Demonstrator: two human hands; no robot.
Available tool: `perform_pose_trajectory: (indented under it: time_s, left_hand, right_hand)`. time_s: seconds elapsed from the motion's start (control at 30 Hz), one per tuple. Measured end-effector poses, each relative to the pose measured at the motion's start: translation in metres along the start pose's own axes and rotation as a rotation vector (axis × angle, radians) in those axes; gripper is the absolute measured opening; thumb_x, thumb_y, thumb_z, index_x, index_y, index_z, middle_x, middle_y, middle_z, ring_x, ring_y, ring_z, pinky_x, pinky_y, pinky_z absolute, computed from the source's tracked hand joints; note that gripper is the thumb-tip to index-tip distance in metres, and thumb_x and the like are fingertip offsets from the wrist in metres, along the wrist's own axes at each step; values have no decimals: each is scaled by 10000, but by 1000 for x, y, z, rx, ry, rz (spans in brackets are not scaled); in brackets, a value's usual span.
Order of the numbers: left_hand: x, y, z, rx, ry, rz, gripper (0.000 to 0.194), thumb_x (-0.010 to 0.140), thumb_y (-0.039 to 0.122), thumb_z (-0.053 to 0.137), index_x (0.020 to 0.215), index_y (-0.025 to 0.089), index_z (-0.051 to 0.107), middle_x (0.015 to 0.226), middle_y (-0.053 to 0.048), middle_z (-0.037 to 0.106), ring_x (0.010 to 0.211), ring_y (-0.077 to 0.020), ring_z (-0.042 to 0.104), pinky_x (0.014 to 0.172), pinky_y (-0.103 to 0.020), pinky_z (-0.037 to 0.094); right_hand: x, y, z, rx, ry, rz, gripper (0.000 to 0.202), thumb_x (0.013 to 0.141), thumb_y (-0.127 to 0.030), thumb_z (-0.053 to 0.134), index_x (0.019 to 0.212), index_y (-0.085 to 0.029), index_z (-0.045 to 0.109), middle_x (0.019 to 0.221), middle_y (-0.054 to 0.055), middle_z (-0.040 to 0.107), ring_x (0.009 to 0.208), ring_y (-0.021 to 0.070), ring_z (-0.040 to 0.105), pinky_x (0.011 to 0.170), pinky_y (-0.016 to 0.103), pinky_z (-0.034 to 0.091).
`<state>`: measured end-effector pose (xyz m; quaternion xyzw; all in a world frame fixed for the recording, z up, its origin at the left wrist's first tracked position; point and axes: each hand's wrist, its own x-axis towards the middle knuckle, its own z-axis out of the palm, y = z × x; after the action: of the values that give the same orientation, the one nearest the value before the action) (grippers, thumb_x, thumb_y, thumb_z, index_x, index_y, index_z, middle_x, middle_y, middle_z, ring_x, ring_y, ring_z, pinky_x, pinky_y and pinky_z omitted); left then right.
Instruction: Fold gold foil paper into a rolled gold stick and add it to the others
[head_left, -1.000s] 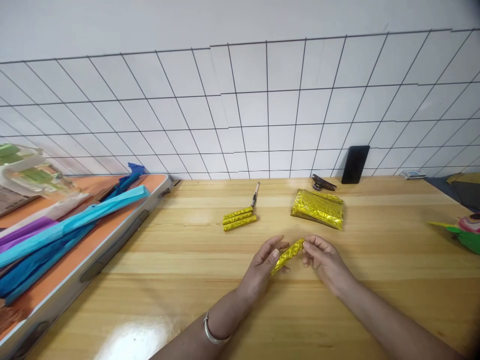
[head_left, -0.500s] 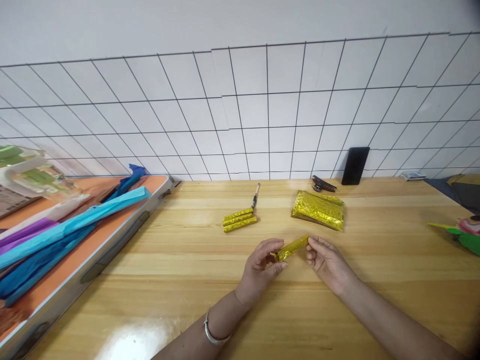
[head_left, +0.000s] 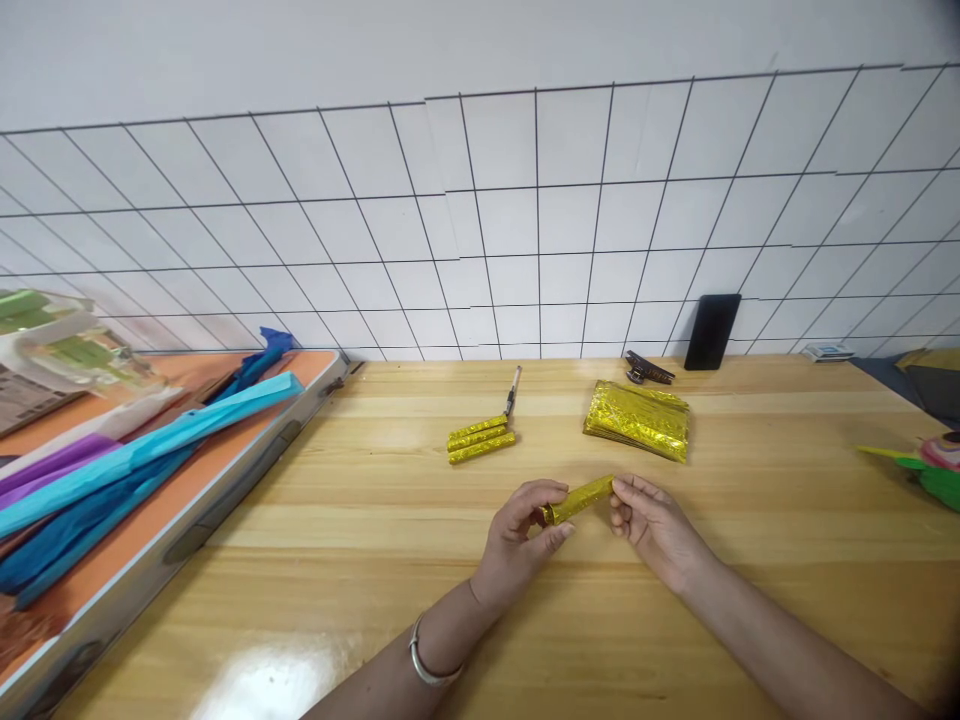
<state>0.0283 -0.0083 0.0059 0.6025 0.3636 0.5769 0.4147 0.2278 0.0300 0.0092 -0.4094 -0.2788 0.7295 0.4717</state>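
A rolled gold foil tube (head_left: 581, 499) is held above the wooden table, tilted up toward its right end. The fingers and thumb of my left hand (head_left: 525, 525) curve round its left end. My right hand (head_left: 651, 520) pinches the right end between thumb and forefinger. Further back on the left lie several gold rolls (head_left: 481, 441) side by side, with a pen (head_left: 513, 392) touching or close behind them. A stack of flat gold foil sheets (head_left: 637, 420) rests behind my right hand.
An orange tray (head_left: 319, 385) with blue, cyan and purple paper lies along the left. Near the tiled wall are a dark hair clip (head_left: 649, 369) and a black phone (head_left: 712, 332) leaning upright. Green and pink items (head_left: 937, 482) sit at the right edge.
The gold tube has moved slightly left, deeper into my left hand, and my right fingers have shifted a little left with it.
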Motion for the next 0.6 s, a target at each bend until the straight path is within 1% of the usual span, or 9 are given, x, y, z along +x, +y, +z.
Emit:
perform_pose_trajectory:
  time_s: [0.17,0.27,0.4,0.6]
  left_hand:
    - [0,2,1,-70,20,-19,193,783,208,668,970,201,619,1074,-96,597,1027,-217,543,836,-320,449]
    - [-1,1,1,-98,29,-19,194,793,204,656,982,201,608,1083,-94,589,1040,-213,536,864,-329,441]
    - [-2,-2,2,-124,46,-40,221,800,193,650,1013,211,594,1106,-86,570,1040,-203,532,853,-328,455]
    - [-1,-4,0,-142,70,-49,226,767,194,687,976,201,600,1072,-76,586,1010,-198,548,842,-332,468]
  right_hand:
    - [0,2,0,-23,0,-7,252,662,-337,775,779,-190,606,652,-27,592,510,90,514,482,224,362]
    - [0,3,0,-33,-6,-8,252,668,-339,771,769,-185,598,644,-25,589,508,91,513,485,223,362]
    - [-1,3,0,-40,-8,-10,262,661,-343,774,765,-184,594,647,-26,586,507,86,511,482,221,362]
    - [-2,3,1,-44,-12,-17,273,662,-353,772,765,-180,587,640,-23,579,502,92,508,471,226,349]
